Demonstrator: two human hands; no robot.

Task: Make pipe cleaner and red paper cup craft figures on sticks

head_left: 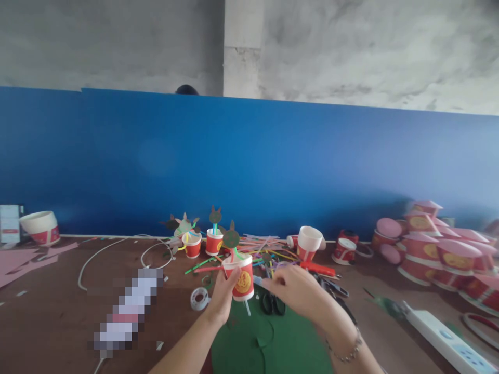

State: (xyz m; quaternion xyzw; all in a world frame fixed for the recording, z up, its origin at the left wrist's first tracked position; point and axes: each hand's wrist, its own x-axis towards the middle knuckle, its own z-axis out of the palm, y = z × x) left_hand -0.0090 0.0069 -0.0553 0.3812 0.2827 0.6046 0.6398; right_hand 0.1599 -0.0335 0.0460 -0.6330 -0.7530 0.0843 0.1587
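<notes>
**Cup in hand: figure mounted, right-side joint unconfirmed**

Your left hand [220, 301] is wrapped partway round the red paper cup [244, 288], thumb across its front, holding it roughly upright above the green mat [273, 345]. Your right hand [298, 288] is nearly closed, fingers curled, apparently pinching a pale-blue piece [259, 281] at the cup's right side.

Done, by eye: green figure [231, 239] standing at the rim; red strip [206, 269] jutting left; pale straw [248, 308] protruding below the base. Left to settle: the pale-blue piece; you cannot tell from here whether it is joined. Two cups with figures [192, 246] [214, 242] stand behind.

Room: close in, you have the tape roll [199, 299] to the left and scissors [273, 304] just under the right hand. Behind lie loose strips [265, 242], then the table's far edge against the blue partition [249, 166]. Bare brown tabletop [175, 317] shows left of your left forearm. Near edge not distinguishable.
</notes>
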